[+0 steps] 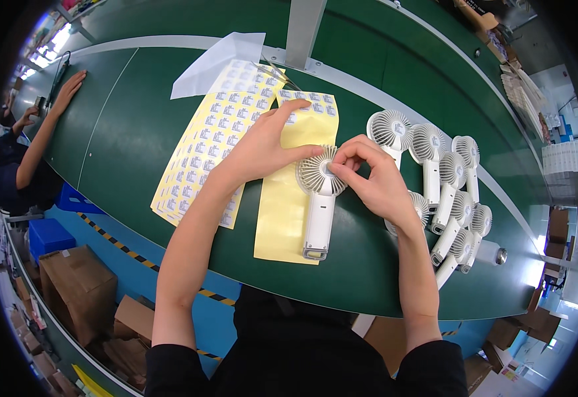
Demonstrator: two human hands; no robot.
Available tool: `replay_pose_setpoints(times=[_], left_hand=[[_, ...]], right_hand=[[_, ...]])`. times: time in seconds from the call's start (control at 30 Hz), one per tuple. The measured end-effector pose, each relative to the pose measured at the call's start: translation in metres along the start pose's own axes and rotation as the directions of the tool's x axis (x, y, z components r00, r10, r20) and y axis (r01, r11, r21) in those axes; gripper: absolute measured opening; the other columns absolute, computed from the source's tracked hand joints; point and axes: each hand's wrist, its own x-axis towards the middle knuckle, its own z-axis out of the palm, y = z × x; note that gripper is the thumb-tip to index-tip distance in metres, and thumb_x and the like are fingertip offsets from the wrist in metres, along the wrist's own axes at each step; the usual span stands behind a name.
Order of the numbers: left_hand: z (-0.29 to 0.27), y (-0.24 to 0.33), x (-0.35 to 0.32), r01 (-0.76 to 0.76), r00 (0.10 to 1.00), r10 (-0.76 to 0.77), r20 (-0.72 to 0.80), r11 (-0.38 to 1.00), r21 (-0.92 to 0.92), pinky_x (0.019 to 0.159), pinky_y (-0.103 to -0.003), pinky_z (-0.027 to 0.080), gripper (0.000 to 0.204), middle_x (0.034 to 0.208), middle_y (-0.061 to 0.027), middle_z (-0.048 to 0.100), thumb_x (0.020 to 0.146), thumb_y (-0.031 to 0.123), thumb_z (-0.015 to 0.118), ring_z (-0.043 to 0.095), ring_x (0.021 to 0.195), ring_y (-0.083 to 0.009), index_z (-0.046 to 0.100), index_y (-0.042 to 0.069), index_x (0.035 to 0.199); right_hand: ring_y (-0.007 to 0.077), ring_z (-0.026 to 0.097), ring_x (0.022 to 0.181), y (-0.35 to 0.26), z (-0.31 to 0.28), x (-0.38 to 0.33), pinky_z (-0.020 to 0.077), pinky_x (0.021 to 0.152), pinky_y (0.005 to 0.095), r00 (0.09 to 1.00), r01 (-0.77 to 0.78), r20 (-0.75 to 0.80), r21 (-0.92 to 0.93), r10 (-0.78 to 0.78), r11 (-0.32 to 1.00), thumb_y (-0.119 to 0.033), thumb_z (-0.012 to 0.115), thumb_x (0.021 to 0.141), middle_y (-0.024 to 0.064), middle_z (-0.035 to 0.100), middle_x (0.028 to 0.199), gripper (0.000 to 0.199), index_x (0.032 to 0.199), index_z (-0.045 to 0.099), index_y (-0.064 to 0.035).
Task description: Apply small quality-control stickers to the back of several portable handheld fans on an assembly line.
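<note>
Dark sleeves at the bottom edge lead up two bare forearms to the hands over a green conveyor belt [137, 145]. Under the fingers lies a white handheld fan with a round ribbed grille and a straight handle [320, 212], flat on a mostly peeled yellow backing sheet [282, 212], its handle pointing back toward the person. The left hand [262, 149] rests fingers loosely spread, thumb tip touching the left rim of the grille, index stretched beyond it over a few small stickers left on the sheet. The right hand [375, 178] has its fingertips bunched together, pinching at the centre of the grille; whether a sticker sits between them cannot be told. Just left of the left fingers lies a second yellow sheet full of small grey-blue stickers [213, 139], and beyond it a white sheet of paper [219, 63]. Right of the right fingers, a cluster of similar white fans [451, 192] lies close together. Far left, another person's hand [69, 89] rests flat on the belt.
</note>
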Motion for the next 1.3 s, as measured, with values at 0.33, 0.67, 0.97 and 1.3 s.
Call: replay_pose_setpoints(times=[0.33,0.67,0.97,1.3], left_hand=[[-0.002,0.0,0.0,-0.007,1.0,0.007,0.001,1.0,0.011,0.104,-0.044,0.045,0.083,0.133,-0.0232,0.059,0.078,0.05,0.08,0.055,0.127,-0.0379,0.045,0.013,0.144],[-0.002,0.001,0.0,-0.009,1.0,0.009,0.0,1.0,0.02,0.105,-0.044,0.045,0.083,0.134,-0.0226,0.059,0.079,0.05,0.079,0.055,0.127,-0.0381,0.045,0.012,0.144],[-0.002,0.0,0.0,-0.013,1.0,0.013,0.001,1.0,0.022,0.105,-0.044,0.045,0.082,0.135,-0.0227,0.058,0.079,0.051,0.079,0.054,0.127,-0.0382,0.046,0.011,0.143],[-0.002,0.001,0.002,-0.019,1.0,0.02,-0.015,1.0,0.023,0.105,-0.044,0.045,0.081,0.134,-0.0229,0.058,0.079,0.05,0.079,0.055,0.126,-0.0386,0.047,0.012,0.142]], right_hand=[[0.0115,0.054,0.073,-0.001,0.003,0.001,0.0456,0.068,0.027,1.0,-0.004,-0.011,-0.028,0.004,1.0,-0.01,0.072,0.088,0.0043,0.057,0.092,0.013,0.091,0.065,0.0007],[0.0118,0.055,0.072,0.003,0.007,0.0,0.0465,0.067,0.027,0.999,0.001,-0.038,-0.026,-0.002,1.0,-0.01,0.073,0.088,0.0044,0.058,0.092,0.013,0.09,0.065,0.0005],[0.0124,0.056,0.071,0.002,0.009,0.0,0.0474,0.067,0.0278,0.998,0.031,-0.061,-0.054,-0.035,0.998,-0.01,0.073,0.088,0.0051,0.058,0.092,0.014,0.089,0.064,0.0008],[0.027,0.059,0.083,0.013,0.016,0.003,0.0489,0.072,0.0366,0.924,0.039,-0.319,-0.465,-0.209,0.884,-0.014,0.073,0.089,0.0122,0.059,0.098,0.024,0.104,0.06,-0.0002]])
